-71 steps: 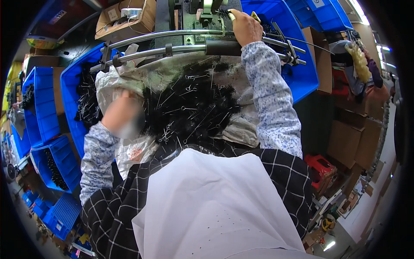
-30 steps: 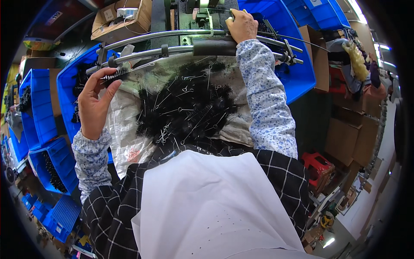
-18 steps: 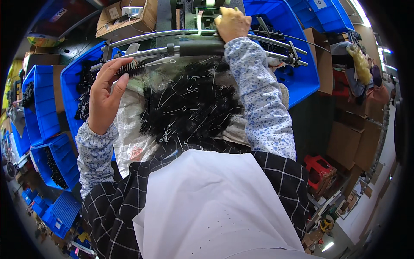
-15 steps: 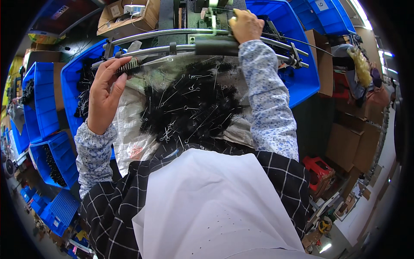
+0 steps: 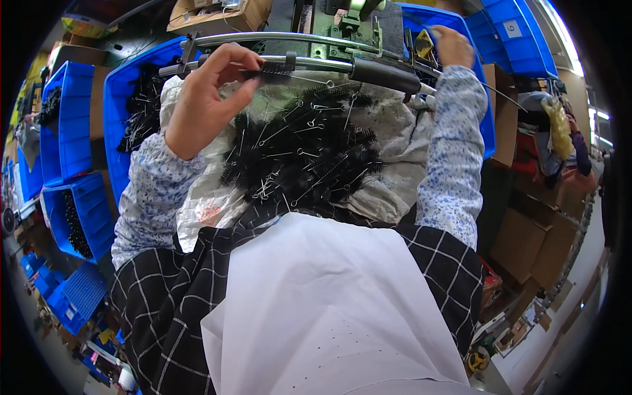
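Observation:
My left hand [image 5: 209, 99] pinches a small black bristle brush [image 5: 275, 71] between thumb and fingers. Its thin wire stem points right and ends in a loop. My right hand [image 5: 454, 47] is beyond the metal rails, at the right side of the machine [image 5: 352, 27] and over the far right blue bin [image 5: 488, 125]. Its fingers are curled; what they hold, if anything, I cannot make out. Between my forearms lies a heap of black wire brushes [image 5: 306, 148] with looped ends, on a white woven sheet [image 5: 395, 187].
Two metal rails [image 5: 283, 39] cross in front of the machine, with a black sleeve [image 5: 385, 76] on the nearer one. A blue bin [image 5: 118, 122] of brushes stands left. More blue bins [image 5: 76, 138] are stacked farther left. A cardboard box [image 5: 227, 20] sits behind the rails.
My right hand has moved right, from the middle of the machine to its right side. My left hand has moved right and slightly up with the brush. The view has shifted a little.

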A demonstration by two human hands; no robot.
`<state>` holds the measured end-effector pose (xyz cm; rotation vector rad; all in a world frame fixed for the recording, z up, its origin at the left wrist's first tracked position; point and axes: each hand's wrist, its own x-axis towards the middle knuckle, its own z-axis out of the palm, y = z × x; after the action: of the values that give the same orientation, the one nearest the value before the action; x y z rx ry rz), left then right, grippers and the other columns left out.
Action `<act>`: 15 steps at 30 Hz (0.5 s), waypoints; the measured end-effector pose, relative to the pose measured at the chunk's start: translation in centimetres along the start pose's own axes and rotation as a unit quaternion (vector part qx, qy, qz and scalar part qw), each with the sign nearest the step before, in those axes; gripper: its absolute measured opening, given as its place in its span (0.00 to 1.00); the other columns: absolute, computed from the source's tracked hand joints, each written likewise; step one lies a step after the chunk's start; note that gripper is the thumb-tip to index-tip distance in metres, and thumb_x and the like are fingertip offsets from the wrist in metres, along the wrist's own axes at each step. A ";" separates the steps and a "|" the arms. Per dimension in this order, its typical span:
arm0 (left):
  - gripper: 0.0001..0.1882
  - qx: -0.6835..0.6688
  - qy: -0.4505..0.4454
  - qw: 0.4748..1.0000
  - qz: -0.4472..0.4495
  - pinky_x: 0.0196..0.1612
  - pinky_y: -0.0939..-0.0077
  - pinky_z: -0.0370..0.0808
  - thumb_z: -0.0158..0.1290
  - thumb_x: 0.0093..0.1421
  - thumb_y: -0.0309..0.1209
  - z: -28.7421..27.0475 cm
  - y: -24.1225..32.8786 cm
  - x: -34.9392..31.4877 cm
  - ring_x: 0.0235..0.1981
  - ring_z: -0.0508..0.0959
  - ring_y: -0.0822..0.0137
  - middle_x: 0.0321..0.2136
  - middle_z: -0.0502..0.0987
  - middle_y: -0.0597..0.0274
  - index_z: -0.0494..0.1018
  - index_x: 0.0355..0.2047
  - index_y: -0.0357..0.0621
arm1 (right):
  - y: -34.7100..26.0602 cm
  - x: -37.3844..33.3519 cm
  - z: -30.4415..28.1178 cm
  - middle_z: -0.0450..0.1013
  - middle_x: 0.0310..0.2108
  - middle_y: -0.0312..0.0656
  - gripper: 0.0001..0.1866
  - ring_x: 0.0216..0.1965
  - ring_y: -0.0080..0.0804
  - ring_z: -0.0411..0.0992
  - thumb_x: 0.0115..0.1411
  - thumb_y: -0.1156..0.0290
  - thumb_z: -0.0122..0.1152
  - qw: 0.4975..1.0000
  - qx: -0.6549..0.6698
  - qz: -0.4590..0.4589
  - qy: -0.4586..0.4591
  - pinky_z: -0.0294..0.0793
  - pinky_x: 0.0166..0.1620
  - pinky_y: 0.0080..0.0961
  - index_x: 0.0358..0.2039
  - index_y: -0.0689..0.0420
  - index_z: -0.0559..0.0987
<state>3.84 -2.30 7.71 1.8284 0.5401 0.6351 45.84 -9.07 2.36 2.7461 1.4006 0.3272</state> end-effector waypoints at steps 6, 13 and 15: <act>0.12 -0.006 0.019 0.999 0.028 0.43 0.79 0.71 0.54 0.52 0.23 4.0 -0.9 1.6 0.37 0.75 0.73 0.35 0.71 0.63 0.66 0.36 0.37 | -4.9 -6.4 -4.5 0.73 0.36 0.45 0.14 0.36 0.38 0.73 0.54 0.66 0.55 0.933 0.289 -0.207 0.063 0.73 0.38 0.33 0.42 0.51 0.76; 0.20 0.012 0.030 0.999 0.005 0.36 0.79 0.71 0.54 0.51 0.23 4.8 -1.1 0.5 0.34 0.76 0.71 0.37 0.69 0.60 0.63 0.44 0.39 | -12.8 -13.1 -6.9 0.74 0.34 0.48 0.16 0.33 0.30 0.72 0.55 0.69 0.57 0.839 0.477 -0.233 -0.121 0.71 0.38 0.23 0.44 0.58 0.73; 0.22 0.121 -0.061 0.990 -0.039 0.35 0.75 0.71 0.56 0.50 0.26 3.0 -1.4 -1.1 0.33 0.76 0.67 0.36 0.69 0.58 0.62 0.45 0.40 | -11.1 -9.6 -3.6 0.75 0.32 0.45 0.14 0.33 0.34 0.74 0.54 0.69 0.55 0.919 0.362 -0.153 -0.013 0.73 0.36 0.28 0.42 0.53 0.75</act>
<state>4.87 -4.71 5.37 2.0473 0.6245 0.4169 30.82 -10.43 2.84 2.9110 2.2747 -0.3154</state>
